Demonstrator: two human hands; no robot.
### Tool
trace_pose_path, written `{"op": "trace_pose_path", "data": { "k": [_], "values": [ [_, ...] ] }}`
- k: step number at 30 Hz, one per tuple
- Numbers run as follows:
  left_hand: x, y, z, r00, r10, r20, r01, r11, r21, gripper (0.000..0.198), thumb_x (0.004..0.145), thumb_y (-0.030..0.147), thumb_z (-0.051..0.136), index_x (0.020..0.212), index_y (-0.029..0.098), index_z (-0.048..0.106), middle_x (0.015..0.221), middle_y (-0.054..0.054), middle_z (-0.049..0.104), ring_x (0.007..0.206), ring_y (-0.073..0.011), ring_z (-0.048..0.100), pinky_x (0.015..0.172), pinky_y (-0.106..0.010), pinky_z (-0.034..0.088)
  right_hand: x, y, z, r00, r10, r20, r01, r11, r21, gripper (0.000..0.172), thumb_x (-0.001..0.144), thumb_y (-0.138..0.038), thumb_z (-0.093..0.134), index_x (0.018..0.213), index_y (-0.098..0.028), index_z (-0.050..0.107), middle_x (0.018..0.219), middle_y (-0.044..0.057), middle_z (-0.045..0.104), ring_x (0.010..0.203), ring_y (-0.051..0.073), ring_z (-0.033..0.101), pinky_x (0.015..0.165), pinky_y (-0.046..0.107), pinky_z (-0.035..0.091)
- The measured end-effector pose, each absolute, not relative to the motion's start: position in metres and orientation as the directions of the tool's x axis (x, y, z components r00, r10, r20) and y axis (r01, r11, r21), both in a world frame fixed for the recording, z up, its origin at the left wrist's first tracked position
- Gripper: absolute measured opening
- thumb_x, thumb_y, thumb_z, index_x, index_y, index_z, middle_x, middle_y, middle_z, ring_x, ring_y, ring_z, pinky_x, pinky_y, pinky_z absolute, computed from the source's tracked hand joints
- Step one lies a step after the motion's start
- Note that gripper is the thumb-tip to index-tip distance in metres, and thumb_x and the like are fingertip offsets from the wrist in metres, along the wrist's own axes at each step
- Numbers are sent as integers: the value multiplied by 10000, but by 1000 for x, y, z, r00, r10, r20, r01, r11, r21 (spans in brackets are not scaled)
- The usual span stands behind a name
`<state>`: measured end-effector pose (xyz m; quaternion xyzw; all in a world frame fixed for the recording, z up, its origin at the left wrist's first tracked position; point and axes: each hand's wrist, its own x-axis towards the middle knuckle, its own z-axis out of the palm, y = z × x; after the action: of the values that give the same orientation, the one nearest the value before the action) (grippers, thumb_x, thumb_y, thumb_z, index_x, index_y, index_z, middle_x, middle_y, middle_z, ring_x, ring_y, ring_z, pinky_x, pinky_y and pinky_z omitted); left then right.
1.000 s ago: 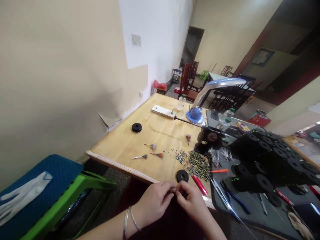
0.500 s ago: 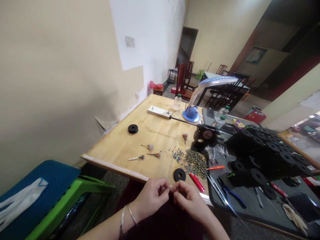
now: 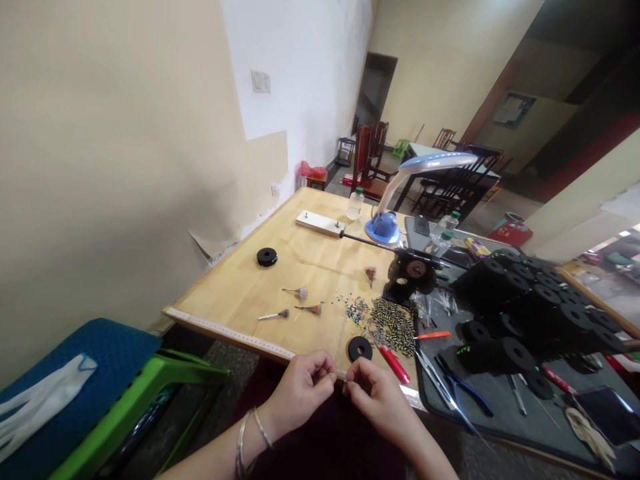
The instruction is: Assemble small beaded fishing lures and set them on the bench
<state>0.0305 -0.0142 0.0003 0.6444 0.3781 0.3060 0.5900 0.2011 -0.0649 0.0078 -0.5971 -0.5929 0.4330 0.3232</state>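
Observation:
My left hand (image 3: 303, 393) and my right hand (image 3: 377, 400) hover at the front edge of a pale wooden table (image 3: 260, 280). Their fingertips pinch a thin strand (image 3: 340, 376), too fine to identify. Nearest them lies a black rubber ring (image 3: 360, 348), with a red-handled tool (image 3: 395, 365) to its right. Behind the ring is a heap of striped beads (image 3: 393, 327), and a small scatter of coloured beads (image 3: 357, 311) sits to its left. Several small beaded tufts, such as one (image 3: 273, 315), lie further along the table.
A dark tray (image 3: 500, 393) to the right holds black foam spools, blue-handled pliers (image 3: 463, 393) and tweezers. A blue desk lamp (image 3: 385, 228) and a small vise (image 3: 413, 272) stand at the table's far right. A tape measure (image 3: 230, 335) lines the front edge. A blue-topped stool (image 3: 75, 373) stands left.
The view has tilted slightly and settled. My hands have drawn a little apart, and their fingertips have shifted slightly along the strand.

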Motion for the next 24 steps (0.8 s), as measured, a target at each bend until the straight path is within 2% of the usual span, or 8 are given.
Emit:
{"op": "trace_pose_path", "data": {
  "k": [11, 19, 24],
  "values": [
    [31, -13, -2, 519, 853, -47, 104, -8, 995, 68, 702, 170, 516, 634, 165, 517, 554, 60, 409, 547, -106, 382, 530, -217, 318, 203, -64, 5, -41, 991, -130, 436, -99, -895, 99, 768, -113, 485, 739, -189, 543, 664, -7, 643, 595, 135, 548, 551, 216, 391],
    [33, -14, -5, 521, 853, -45, 115, -18, 993, 114, 734, 207, 531, 629, 170, 505, 554, 59, 386, 544, -104, 355, 530, -215, 303, 197, -62, 12, -15, 995, -98, 484, -78, -872, 69, 734, -145, 502, 691, -198, 508, 559, -65, 451, 525, 115, 435, 503, 209, 319],
    [34, -16, -7, 525, 850, -32, 135, -46, 990, 105, 745, 189, 525, 644, 163, 520, 558, 53, 407, 545, -102, 362, 525, -214, 293, 193, -59, 8, -24, 998, -64, 513, -43, -857, 52, 753, -165, 506, 714, -187, 532, 537, -76, 401, 504, 105, 389, 493, 208, 291]
  ]
}}
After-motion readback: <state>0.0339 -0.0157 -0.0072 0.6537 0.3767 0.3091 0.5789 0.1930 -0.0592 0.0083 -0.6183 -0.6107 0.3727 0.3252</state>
